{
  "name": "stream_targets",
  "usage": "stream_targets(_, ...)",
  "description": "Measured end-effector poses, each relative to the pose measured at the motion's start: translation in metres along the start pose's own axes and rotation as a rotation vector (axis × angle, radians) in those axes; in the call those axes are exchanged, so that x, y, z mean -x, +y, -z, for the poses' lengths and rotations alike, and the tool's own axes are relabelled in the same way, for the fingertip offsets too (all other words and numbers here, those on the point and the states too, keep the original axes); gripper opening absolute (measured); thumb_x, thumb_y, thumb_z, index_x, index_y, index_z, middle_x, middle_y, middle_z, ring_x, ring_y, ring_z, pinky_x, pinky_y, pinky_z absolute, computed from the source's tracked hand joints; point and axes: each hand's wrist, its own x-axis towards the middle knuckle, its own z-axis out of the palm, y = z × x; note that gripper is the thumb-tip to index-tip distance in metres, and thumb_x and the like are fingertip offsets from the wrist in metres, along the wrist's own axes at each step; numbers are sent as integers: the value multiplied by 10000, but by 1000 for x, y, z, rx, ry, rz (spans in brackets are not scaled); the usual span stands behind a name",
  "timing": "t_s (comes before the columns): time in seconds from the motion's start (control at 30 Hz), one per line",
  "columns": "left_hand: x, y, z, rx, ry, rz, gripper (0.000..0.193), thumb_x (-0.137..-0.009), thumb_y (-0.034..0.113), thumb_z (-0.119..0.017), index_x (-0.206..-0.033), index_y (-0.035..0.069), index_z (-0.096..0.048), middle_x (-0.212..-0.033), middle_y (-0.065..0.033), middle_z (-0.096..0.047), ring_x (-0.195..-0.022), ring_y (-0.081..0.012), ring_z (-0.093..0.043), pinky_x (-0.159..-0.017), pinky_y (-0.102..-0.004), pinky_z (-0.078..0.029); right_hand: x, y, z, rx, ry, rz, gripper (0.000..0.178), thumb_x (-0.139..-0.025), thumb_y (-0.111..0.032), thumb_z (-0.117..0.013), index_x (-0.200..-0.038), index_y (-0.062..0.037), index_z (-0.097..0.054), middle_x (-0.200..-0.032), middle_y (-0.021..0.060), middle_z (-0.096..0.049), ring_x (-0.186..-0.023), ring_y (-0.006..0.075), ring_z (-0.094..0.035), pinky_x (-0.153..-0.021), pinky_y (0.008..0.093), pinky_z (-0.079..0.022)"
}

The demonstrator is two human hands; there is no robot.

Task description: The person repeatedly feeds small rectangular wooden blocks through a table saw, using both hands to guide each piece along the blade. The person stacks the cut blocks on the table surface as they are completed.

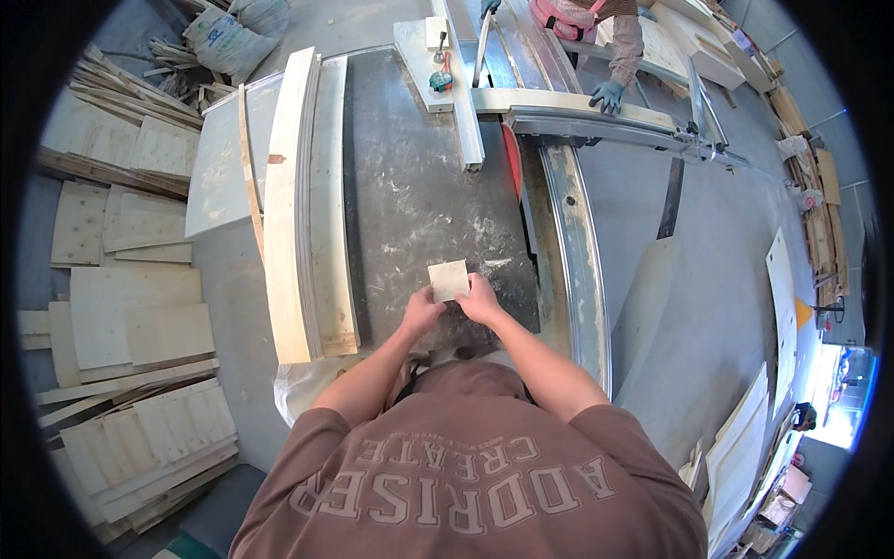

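Observation:
A small, square piece of pale plywood (448,279) is held up over the near end of the dark saw table (400,177). My left hand (424,311) grips its lower left corner, fingers closed. On the opposite side, my right hand (480,299) pinches the right edge. Sawdust and small chips lie scattered on the table beyond the piece. A red blade guard (512,160) stands along the table's right side. Across the far end lies a long pale board (559,101), with a co-worker's gloved hand (607,96) resting on it.
Long stacked boards (293,214) line the table's left side. A metal fence (466,121) and a sliding rail (573,224) run lengthwise. A tape measure (440,81) sits on a board at the far end. Plywood sheets (140,317) are piled on the left floor.

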Motion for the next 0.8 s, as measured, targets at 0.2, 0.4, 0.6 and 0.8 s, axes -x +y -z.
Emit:
stream_targets(0.2, -1, -4, -7, 20, 92, -51, 523, -841, 41, -718, -1345, -88, -664, -1181, -135, -773, -1063, -200, -715, -949, -339, -559, 3, 3, 4, -72, -44, 13, 455, -871, -125, -805, -1253, 63, -643, -1159, 238, -755, -1105, 375, -738, -995, 458, -570)
stream_targets(0.4, 5, -5, 4, -304, 229, -26, 618, -838, 106, -708, -1432, -43, -623, -1270, -218, -755, -1159, -344, -726, -1016, -421, -557, 26, -22, 30, -34, 48, -21, 494, -906, -149, -796, -1320, 41, -606, -1286, 228, -672, -1230, 382, -662, -1060, 462, -533)
stream_targets(0.6, 73, 29, 26, -803, 267, -180, 583, -854, 152, -684, -1417, 11, -626, -1390, -235, -662, -1344, -440, -589, -1134, -521, -486, 64, -34, 66, 222, -3, 93, 483, -943, -200, -765, -1350, 3, -603, -1337, 198, -634, -1302, 388, -602, -1111, 481, -489)
stream_targets(0.8, 93, -7, 35, -1097, 314, -388, 555, -880, 228, -710, -1381, 0, -641, -1463, -194, -643, -1482, -400, -489, -1225, -527, -369, 80, -28, 71, 720, -125, 324, 633, -924, -296, -772, -1438, 13, -568, -1537, 199, -577, -1467, 328, -513, -1243, 524, -347)
